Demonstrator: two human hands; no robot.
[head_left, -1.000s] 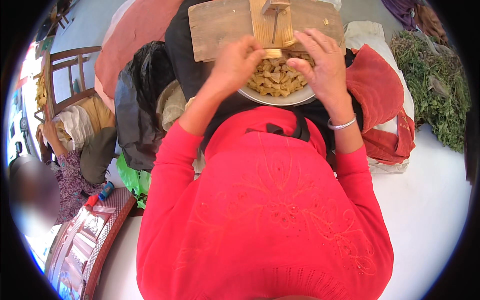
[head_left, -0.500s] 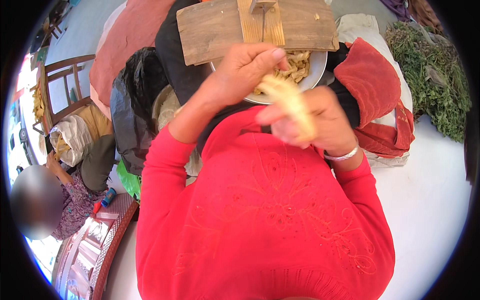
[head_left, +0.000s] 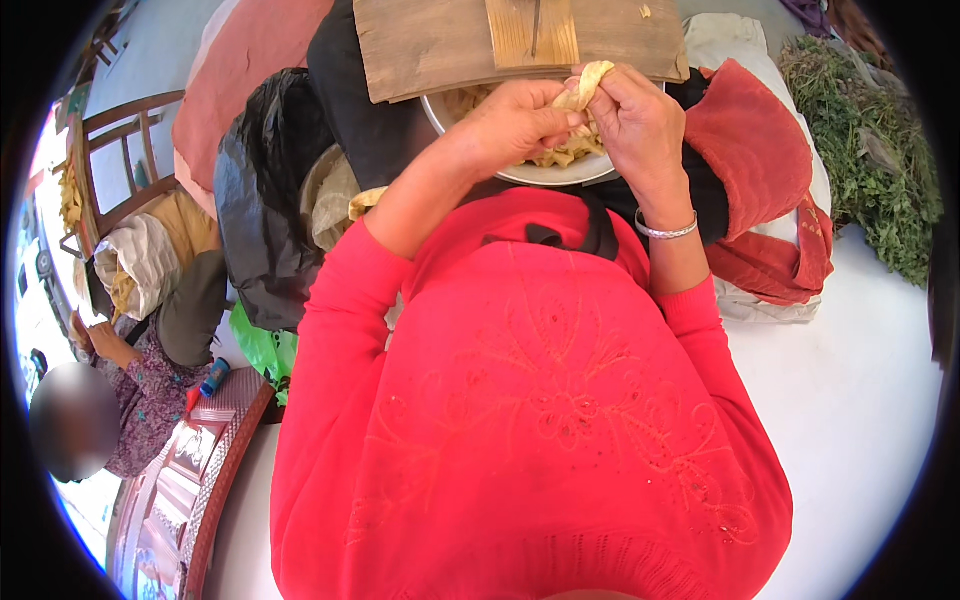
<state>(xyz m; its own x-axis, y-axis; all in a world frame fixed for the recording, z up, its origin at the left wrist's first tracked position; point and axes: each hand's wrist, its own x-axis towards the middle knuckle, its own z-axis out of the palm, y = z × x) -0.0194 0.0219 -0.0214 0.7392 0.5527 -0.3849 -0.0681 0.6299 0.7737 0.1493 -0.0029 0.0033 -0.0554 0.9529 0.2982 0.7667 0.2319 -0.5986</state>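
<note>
Left hand (head_left: 515, 122) and right hand (head_left: 645, 122) both curled, fingers pinching pale yellow strip (head_left: 594, 78) between them; I see it bent, looped, faintly ridged. Beneath hands, white bowl (head_left: 560, 180) with duller yellow pieces (head_left: 572, 152).

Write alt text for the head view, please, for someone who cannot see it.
A person in a red sweater holds a yellow strip in left grip and right grip near a pale bowl of yellow pieces; a wooden board overlaps its far side.
</note>
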